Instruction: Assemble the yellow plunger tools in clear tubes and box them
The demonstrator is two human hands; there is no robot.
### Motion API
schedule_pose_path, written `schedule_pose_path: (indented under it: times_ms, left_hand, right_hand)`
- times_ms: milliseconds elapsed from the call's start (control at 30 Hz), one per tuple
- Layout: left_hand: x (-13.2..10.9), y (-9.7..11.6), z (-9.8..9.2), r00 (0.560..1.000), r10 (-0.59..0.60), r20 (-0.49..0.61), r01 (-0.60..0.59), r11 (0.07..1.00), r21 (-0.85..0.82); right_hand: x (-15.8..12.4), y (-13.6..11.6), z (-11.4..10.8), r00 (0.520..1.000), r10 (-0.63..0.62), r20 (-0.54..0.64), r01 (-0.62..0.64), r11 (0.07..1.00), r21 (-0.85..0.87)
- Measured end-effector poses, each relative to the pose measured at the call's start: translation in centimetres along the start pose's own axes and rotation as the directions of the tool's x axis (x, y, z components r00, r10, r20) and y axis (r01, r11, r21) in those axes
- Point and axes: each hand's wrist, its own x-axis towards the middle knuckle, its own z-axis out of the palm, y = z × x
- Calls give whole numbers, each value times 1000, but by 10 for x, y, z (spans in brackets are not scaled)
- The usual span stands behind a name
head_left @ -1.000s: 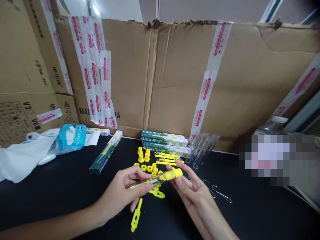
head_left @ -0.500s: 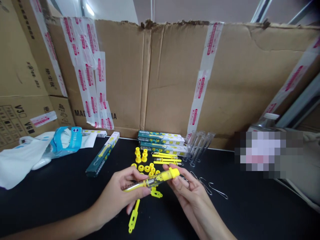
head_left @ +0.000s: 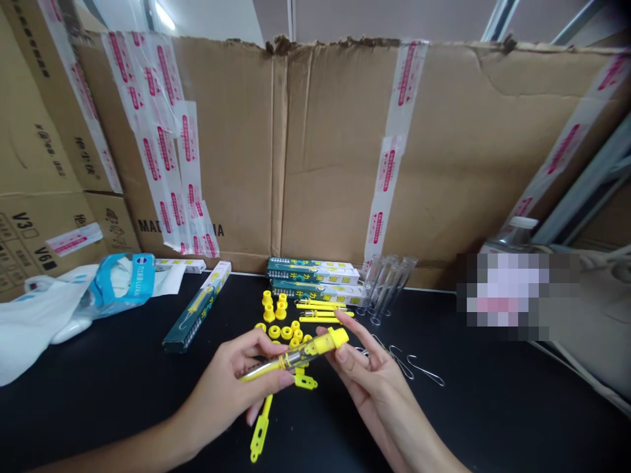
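Note:
A clear tube with yellow and metal parts inside and a yellow cap at its right end is held tilted above the black table. My left hand is wrapped round the tube's lower left part. At the cap, my right hand touches its underside with the thumb, the index finger raised and apart from it. Behind the hands lie several yellow rings and collars and yellow rods. Below the tube lies a yellow flat-ended strip, its upper part beside my left hand's fingers.
Green and white boxes lie at the cardboard wall, beside standing clear tubes. Another box and a blue-white tissue pack are at left. Metal hooks lie right; a capped bottle stands behind.
The view has shifted slightly. My right index finger has lifted off the cap and straightened upward. My left hand still holds the tube.

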Motion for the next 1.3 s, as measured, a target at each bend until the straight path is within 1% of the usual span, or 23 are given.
schedule_pose_path:
  times_ms: [133, 267, 533, 733, 900, 1067, 1200, 1300]
  left_hand:
    - [0, -4, 0, 1000, 11, -6, -11, 1000, 6]
    - [-1, -3, 1, 1000, 4, 0, -4, 1000, 16]
    - [-1, -1, 1, 1000, 0, 3, 0, 1000, 24]
    - [-2, -1, 2, 1000, -5, -5, 5, 999, 38]
    - [-3, 1, 4, 1000, -8, -6, 8, 999, 31]
    - [-3, -2, 2, 1000, -4, 5, 4, 1000, 30]
    - [-4, -4, 2, 1000, -3, 2, 3, 999, 41]
    - [-4, -3, 2, 1000, -9, -5, 10, 999, 53]
  right_hand:
    - [1, 1, -2, 1000, 9, 7, -8, 1000, -26]
    - [1, 2, -5, 1000, -11, -4, 11, 998, -57]
    - [0, 0, -2, 1000, 20, 6, -19, 1000, -4]
    - [4, 1, -7, 999, 10, 43, -6, 997, -75]
    - [5, 1, -7, 1000, 24, 17, -23, 998, -54]
    - [2, -1, -4, 999, 22, -38, -23, 999, -34]
    - [4, 0, -8, 999, 43, 18, -42, 997, -58]
    - [5, 1, -10, 1000, 19, 18, -18, 996, -91]
